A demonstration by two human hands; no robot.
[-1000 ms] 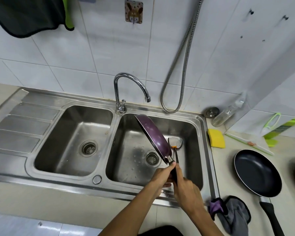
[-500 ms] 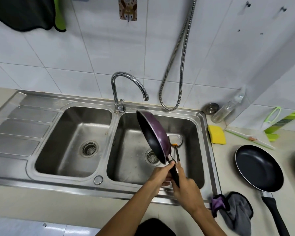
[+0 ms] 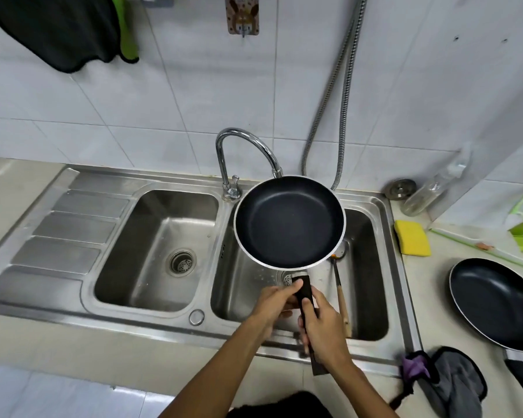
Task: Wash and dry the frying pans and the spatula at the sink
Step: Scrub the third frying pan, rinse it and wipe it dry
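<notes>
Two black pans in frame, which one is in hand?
The frying pan over the right basin, its handle gripped by both the left hand and right hand. The other pan lies untouched on the counter at right.

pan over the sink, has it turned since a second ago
Yes. The pan, held by both hands on its handle, has rotated from edge-on beside the faucet to flat, its dark inside now facing up over the right basin.

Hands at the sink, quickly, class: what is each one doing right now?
Left hand: closed on the frying pan handle, near the pan.
Right hand: closed on the same handle, lower down.
</notes>
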